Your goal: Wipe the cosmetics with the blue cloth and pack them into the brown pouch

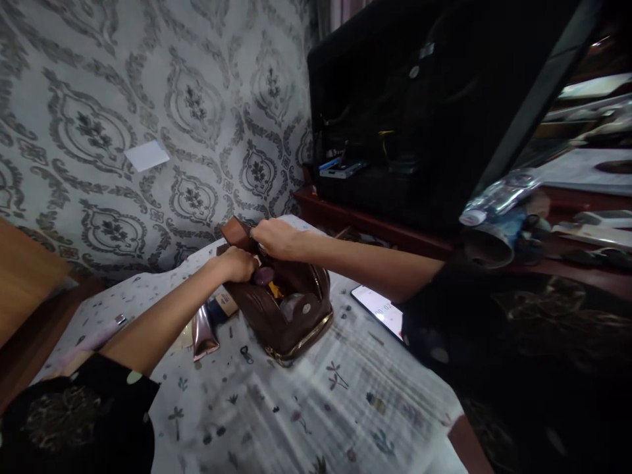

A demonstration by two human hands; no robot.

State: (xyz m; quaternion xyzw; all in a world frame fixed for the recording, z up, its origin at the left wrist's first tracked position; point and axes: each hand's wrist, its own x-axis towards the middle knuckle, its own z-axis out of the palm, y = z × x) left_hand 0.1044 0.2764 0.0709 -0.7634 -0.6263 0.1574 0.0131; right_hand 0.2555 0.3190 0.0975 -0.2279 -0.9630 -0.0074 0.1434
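Observation:
A dark brown leather bag [276, 322] with a gold zip lies open on the patterned white cloth [306, 408]. My left hand [239, 264] is closed on the bag's left rim, fingertips curled inside the opening. My right hand [276, 238] is closed at the bag's far edge, its fingers partly hidden. A lighter brown leather piece [236, 232] sticks up beside both hands. Inside the bag show a dark purple round item [264, 275], a yellow item [275, 289] and a pale, see-through one [291, 306].
Left of the bag lie a shiny rose-coloured tube [205, 332] and a beige-and-dark tube [224, 305]. A lit phone [380, 309] lies to the right. Beyond stand a large black screen [419, 131] and a clear plastic bottle [503, 194]. A patterned wall [148, 99] rises behind.

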